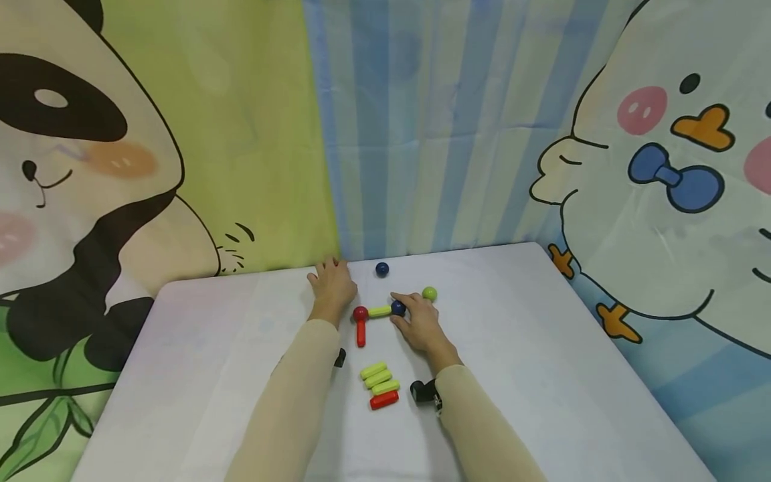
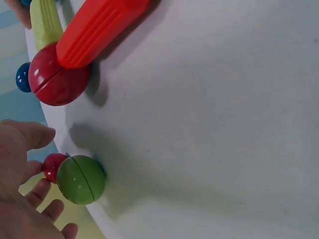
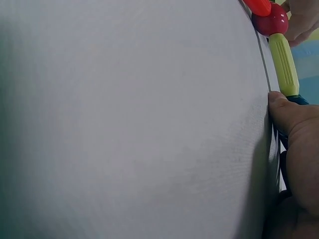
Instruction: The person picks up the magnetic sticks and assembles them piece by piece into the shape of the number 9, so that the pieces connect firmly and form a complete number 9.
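A joined toy piece lies mid-table: a red ball [image 1: 360, 314] carries a red rod [image 1: 361, 333] toward the person and a yellow-green rod [image 1: 379, 311] that ends in a dark blue ball [image 1: 398, 308]. Thumb and fingers of my right hand [image 1: 423, 327] pinch that blue ball. At the back edge is my left hand [image 1: 333, 292], its fingers spread loosely. In the left wrist view they reach to a small-looking red ball [image 2: 53, 167] behind a green ball [image 2: 80, 179]; whether they touch it I cannot tell. The left hand hides both balls in the head view.
Another dark blue ball [image 1: 382, 270] lies near the back edge, and a light green ball [image 1: 430, 293] sits just beyond the right hand. Closer to the person are several loose yellow-green rods [image 1: 377, 379] and a red rod [image 1: 384, 400]. A printed curtain [image 1: 421, 134] hangs behind the white table [image 1: 542, 375].
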A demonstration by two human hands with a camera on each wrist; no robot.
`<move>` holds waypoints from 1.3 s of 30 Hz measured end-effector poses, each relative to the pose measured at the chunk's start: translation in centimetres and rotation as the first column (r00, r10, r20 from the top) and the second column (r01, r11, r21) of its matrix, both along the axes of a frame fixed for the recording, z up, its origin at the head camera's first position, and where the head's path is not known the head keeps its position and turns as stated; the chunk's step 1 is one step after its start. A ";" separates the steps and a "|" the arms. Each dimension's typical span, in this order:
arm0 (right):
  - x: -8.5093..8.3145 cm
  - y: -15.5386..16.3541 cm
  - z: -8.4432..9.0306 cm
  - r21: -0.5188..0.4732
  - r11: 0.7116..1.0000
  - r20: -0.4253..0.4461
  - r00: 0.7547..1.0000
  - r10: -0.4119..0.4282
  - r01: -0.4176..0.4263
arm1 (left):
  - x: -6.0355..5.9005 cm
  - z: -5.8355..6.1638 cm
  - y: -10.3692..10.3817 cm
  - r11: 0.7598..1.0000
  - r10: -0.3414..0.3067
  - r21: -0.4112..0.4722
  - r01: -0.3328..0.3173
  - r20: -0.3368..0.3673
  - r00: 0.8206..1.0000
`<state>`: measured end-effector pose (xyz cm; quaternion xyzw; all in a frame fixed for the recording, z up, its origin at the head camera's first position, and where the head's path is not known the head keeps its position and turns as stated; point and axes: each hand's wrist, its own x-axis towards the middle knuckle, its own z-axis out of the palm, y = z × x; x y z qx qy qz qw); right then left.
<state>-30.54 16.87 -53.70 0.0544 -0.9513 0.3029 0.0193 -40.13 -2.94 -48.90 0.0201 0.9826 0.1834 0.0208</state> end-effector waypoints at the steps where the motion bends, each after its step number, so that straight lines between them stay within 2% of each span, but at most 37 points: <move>1: 0.0 0.0 0.0 0.002 1.000 0.001 1.000 0.002 -0.002 | -0.1 0.0 0.0 1.000 0.003 0.001 -0.003 0.006 1.000; 4: -0.1 0.0 0.1 0.000 1.000 -0.001 1.000 -0.004 0.004 | -0.3 -0.2 0.0 1.000 0.000 0.022 -0.001 0.020 1.000; 9: -0.1 -0.1 -0.2 -0.009 1.000 0.000 1.000 -0.006 0.006 | -0.5 -1.3 -0.5 0.999 0.005 0.046 -0.007 0.041 0.999; 11: -0.3 -0.3 -0.2 -0.010 1.000 0.006 1.000 0.006 -0.006 | -0.5 -1.4 -0.9 0.998 0.015 0.058 -0.017 0.028 0.999; 17: -0.2 -0.8 -0.2 -0.013 1.000 0.000 1.000 0.008 -0.008 | 0.4 -0.6 -1.6 0.981 0.022 0.195 0.002 -0.118 0.993; 20: -0.1 -0.6 -0.2 -0.003 1.000 0.011 1.000 0.006 -0.006 | 1.2 0.0 -1.7 0.965 0.003 0.259 0.047 -0.188 0.982; 27: -0.4 0.3 0.0 0.028 1.000 0.020 1.000 -0.005 0.004 | 3.6 1.0 -2.1 0.926 -0.065 0.343 0.159 -0.272 0.960; 30: -0.5 0.5 0.1 0.047 0.999 0.039 0.999 0.010 -0.012 | 4.5 1.4 -2.4 0.925 -0.086 0.329 0.191 -0.308 0.948; 33: -0.6 0.4 0.3 0.045 0.998 0.042 0.998 0.037 -0.039 | 5.6 2.0 -2.6 0.936 -0.113 0.283 0.211 -0.328 0.938; 39: -0.5 -0.3 1.3 -0.012 0.997 0.059 0.996 0.071 -0.071 | 7.4 2.4 -3.4 0.956 -0.195 0.167 0.242 -0.254 0.947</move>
